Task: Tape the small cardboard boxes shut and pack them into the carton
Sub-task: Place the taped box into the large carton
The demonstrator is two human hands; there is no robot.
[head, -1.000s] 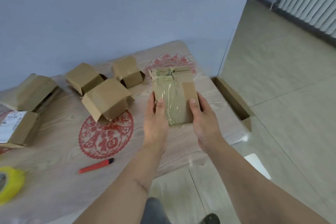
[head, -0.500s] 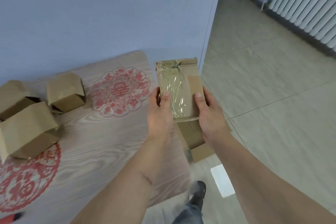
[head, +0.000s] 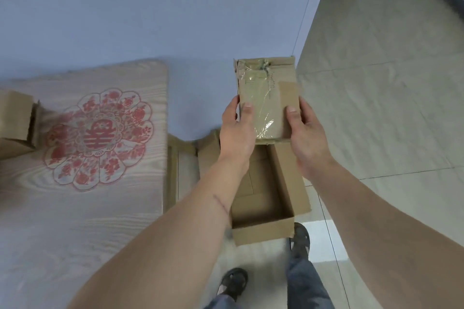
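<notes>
A small flat cardboard box (head: pixel 266 98), sealed with clear tape across its top face, is held in the air by both hands. My left hand (head: pixel 233 130) grips its left edge and my right hand (head: pixel 307 133) grips its right edge, thumbs on top. Directly below stands an open brown carton (head: pixel 263 229) on the floor, flaps spread outward. What I see of its inside is bare cardboard. Another small box (head: pixel 15 123) sits on the table at the far left edge of the view, partly cut off.
A wood-grain table (head: pixel 82 221) with a red paper-cut decoration (head: pixel 99 138) fills the left side, its right edge next to the carton. A blue wall stands behind. Tiled floor spreads to the right. My feet (head: pixel 300 236) stand just behind the carton.
The view has swung right, away from the table. Both hands have carried the taped box off the table's edge to a spot over the open carton on the floor.
</notes>
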